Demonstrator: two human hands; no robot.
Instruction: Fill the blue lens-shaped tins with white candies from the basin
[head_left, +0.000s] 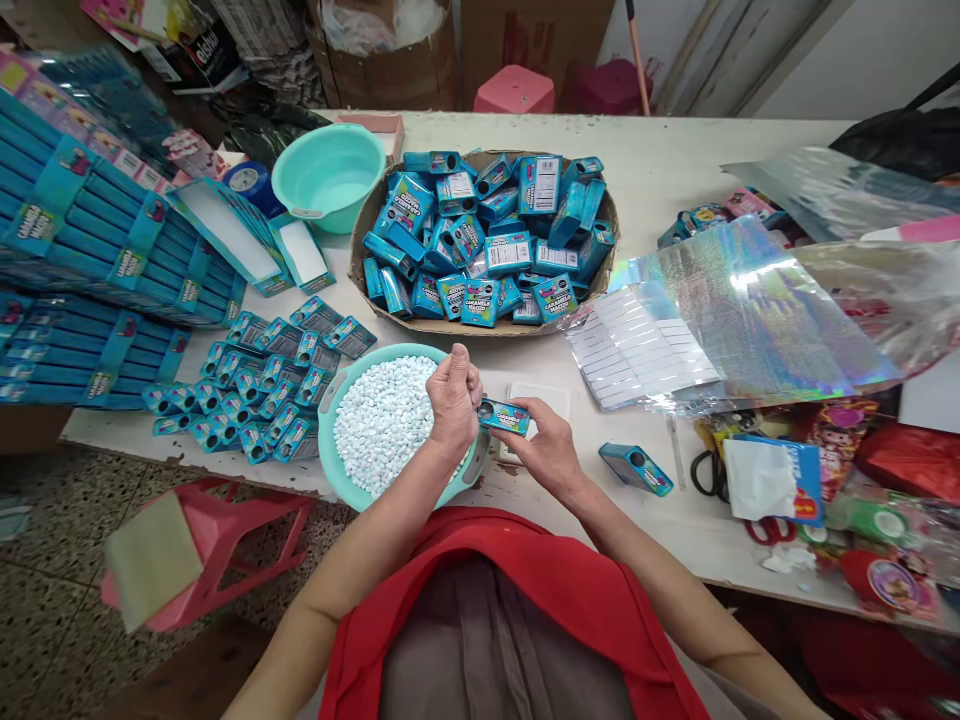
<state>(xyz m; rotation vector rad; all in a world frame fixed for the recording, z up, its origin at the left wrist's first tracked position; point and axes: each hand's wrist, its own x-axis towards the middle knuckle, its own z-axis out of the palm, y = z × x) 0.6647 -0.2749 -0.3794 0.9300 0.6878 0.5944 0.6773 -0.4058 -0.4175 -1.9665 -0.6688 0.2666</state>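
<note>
My left hand (pixel 454 398) is closed in a fist at the right side of a mint-green basin (pixel 328 440) full of small pale candies (pixel 386 420). What the fist holds, if anything, is hidden. In my right hand (pixel 547 445) is a small blue candy box (pixel 504 415), lying on its side between thumb and fingers. Its end with a dark round hole points at the left fist, almost touching it. Partly behind that box lies a flat white object (pixel 551 395). Another blue box (pixel 636 468) rests on the table to the right of my right hand.
Behind the basin, a cardboard tray (pixel 450 328) is heaped with blue boxes. Several holed boxes (pixel 262 380) stand at left, beside stacked display packs (pixel 112 230). A second green basin (pixel 330 175) stands farther back. Holographic bags (pixel 735 310) and scissors (pixel 709 472) lie at right.
</note>
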